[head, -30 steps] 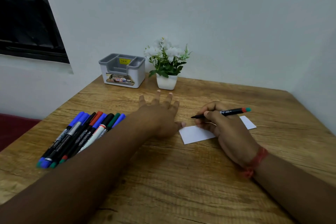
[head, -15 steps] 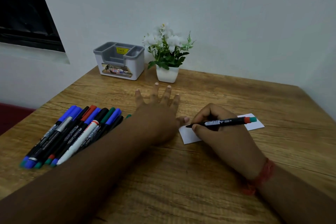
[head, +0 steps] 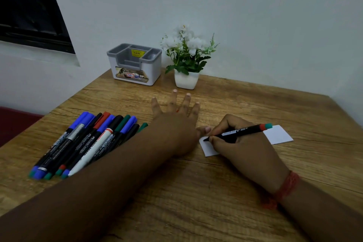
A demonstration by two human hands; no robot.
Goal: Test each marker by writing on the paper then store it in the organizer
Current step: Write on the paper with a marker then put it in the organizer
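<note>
While the left hand (head: 176, 124) lies flat, fingers spread, beside the paper (head: 279, 134), the right hand (head: 243, 149) pinches a black marker (head: 241, 130), tip on the sheet.

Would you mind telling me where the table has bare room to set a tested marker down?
Bare wood lies right of the paper and between the flower pot and the left hand. The marker pile crowds the left.

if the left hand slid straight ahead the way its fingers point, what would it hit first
Probably the white flower pot: the left hand lies flat on the table, fingers aimed roughly at it, with bare wood between. Depth is unclear.
</note>
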